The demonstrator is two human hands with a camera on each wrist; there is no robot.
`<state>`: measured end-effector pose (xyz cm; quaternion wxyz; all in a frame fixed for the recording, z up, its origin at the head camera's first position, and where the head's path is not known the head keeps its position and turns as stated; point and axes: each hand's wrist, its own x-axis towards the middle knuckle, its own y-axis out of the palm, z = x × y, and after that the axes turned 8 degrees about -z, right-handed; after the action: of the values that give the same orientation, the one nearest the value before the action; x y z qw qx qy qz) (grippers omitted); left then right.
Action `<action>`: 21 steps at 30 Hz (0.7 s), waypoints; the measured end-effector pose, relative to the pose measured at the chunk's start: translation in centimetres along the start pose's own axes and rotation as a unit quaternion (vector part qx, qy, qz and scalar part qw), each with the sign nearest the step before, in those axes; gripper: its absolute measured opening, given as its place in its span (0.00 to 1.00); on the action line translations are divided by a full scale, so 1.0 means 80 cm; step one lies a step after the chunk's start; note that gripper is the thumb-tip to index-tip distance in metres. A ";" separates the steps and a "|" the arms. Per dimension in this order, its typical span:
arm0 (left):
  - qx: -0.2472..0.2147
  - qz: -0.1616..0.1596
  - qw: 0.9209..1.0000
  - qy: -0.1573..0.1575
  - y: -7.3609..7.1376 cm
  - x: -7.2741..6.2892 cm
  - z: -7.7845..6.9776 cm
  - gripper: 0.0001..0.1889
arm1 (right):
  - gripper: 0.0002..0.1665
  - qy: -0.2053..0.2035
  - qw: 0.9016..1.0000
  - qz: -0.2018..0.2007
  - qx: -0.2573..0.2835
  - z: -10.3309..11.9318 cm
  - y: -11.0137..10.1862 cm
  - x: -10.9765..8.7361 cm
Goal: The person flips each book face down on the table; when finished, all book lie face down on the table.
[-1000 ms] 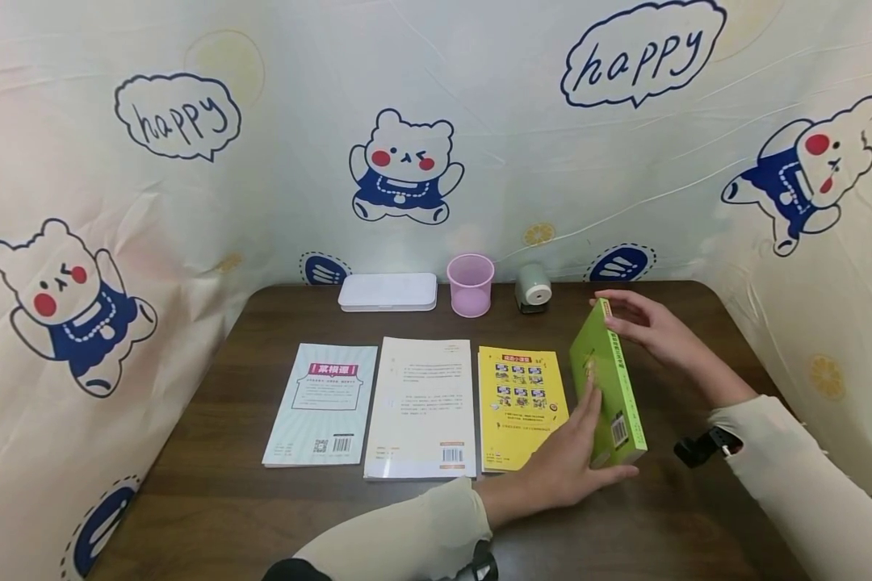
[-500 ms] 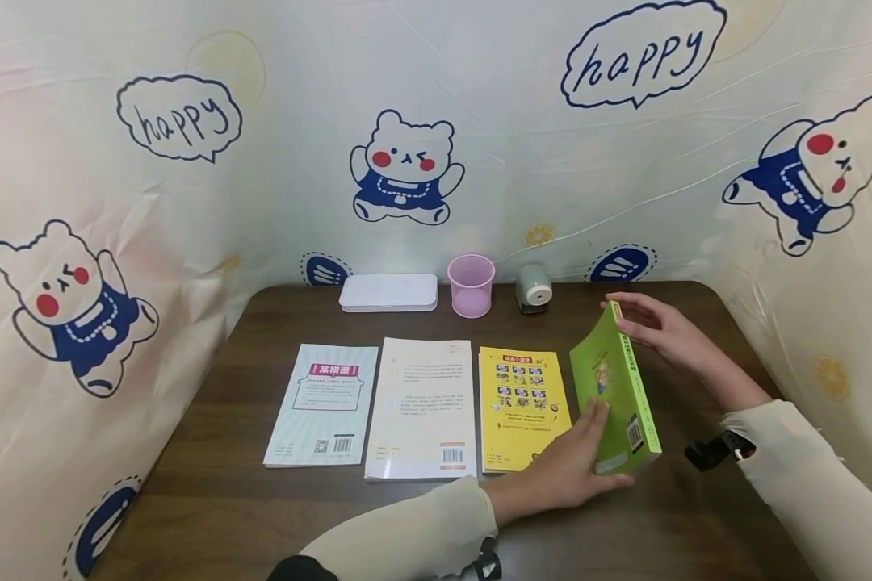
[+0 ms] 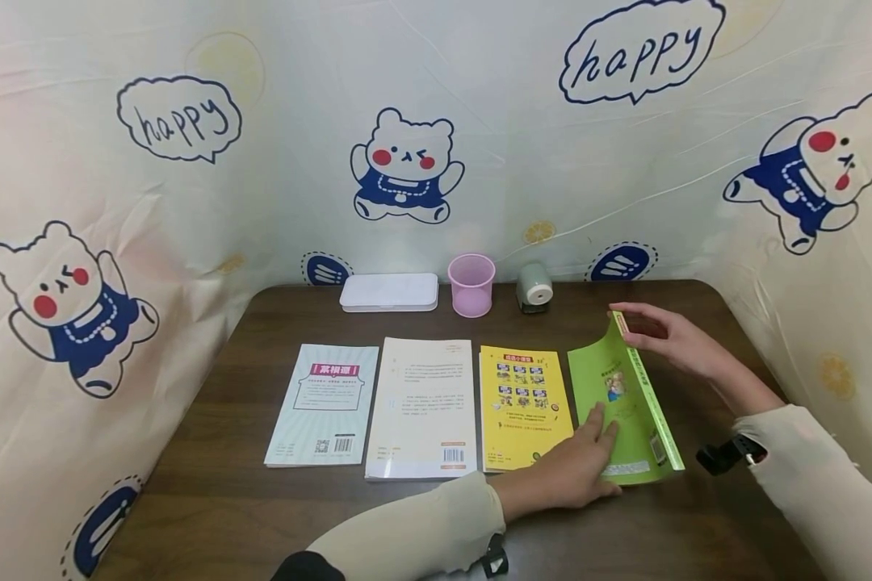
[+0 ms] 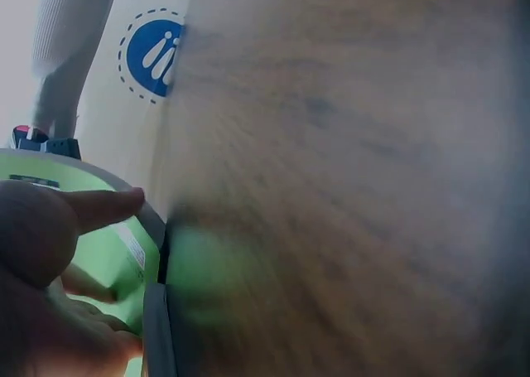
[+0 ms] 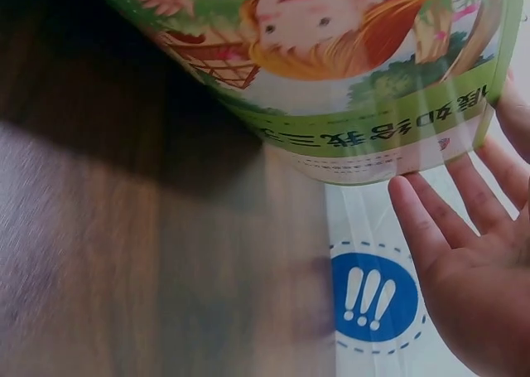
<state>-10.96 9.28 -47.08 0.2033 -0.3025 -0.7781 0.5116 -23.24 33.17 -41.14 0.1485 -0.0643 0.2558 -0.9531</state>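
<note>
A green book (image 3: 632, 428) leans at the right of the table, its spine raised and its cover curving down toward the left. My left hand (image 3: 563, 472) presses on the lower part of that cover with its fingers extended; in the left wrist view the thumb reaches over the green cover (image 4: 99, 174). With the thumb and fingers of my right hand (image 3: 672, 335), I hold the top end of the spine. The right wrist view shows the illustrated front cover (image 5: 348, 87) from underneath, with the fingers of the right hand (image 5: 480, 261) at its edge.
Left of the green book lie a yellow book (image 3: 523, 403), a white book (image 3: 421, 411) and a pale blue book (image 3: 320, 411) in a row. Behind them stand a white case (image 3: 388, 292), a pink cup (image 3: 471, 286) and a small grey-green device (image 3: 533, 286) near the curtain.
The green book's raised spine has tilted down and to the right, with my right hand following. More of its cover now shows, and the left hand has stayed at its lower left.
</note>
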 end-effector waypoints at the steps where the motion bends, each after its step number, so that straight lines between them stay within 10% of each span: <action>1: 0.011 0.002 1.000 0.005 0.001 0.000 0.000 0.47 | 0.33 0.000 1.000 0.004 -0.002 -0.002 -0.001 -0.002; 21: 0.059 0.045 0.996 0.038 -0.003 0.002 -0.002 0.38 | 0.33 0.007 0.998 0.050 -0.047 -0.045 -0.035 -0.022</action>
<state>-11.06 9.44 -46.80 0.2273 -0.3444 -0.7234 0.5536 -22.98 37.68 -42.92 0.1909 -0.0513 0.3046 -0.9317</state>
